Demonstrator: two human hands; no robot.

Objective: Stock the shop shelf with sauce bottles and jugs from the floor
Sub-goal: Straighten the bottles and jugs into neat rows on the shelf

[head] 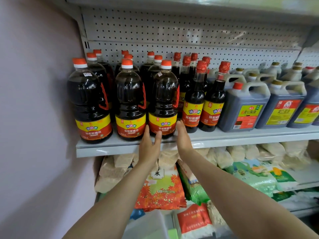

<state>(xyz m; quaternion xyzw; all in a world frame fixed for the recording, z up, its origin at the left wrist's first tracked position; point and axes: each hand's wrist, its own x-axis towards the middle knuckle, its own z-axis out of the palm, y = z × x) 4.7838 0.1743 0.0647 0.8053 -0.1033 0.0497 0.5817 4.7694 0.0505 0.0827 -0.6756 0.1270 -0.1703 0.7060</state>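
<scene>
Three front jugs (163,104), two hands (149,147)

Along the shelf (224,135) front stand three big sauce bottles (129,102), two slim bottles (195,99) right of them, then three handled jugs (245,107). More stand behind, uncountable.

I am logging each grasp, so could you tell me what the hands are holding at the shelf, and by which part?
Nothing is gripped: the left hand and right hand are open, flanking the base of the front sauce bottle.

At the left of my frame stands a plain pale lilac wall (34,100); a grey perforated metal back panel (172,28) spans the top.
</scene>
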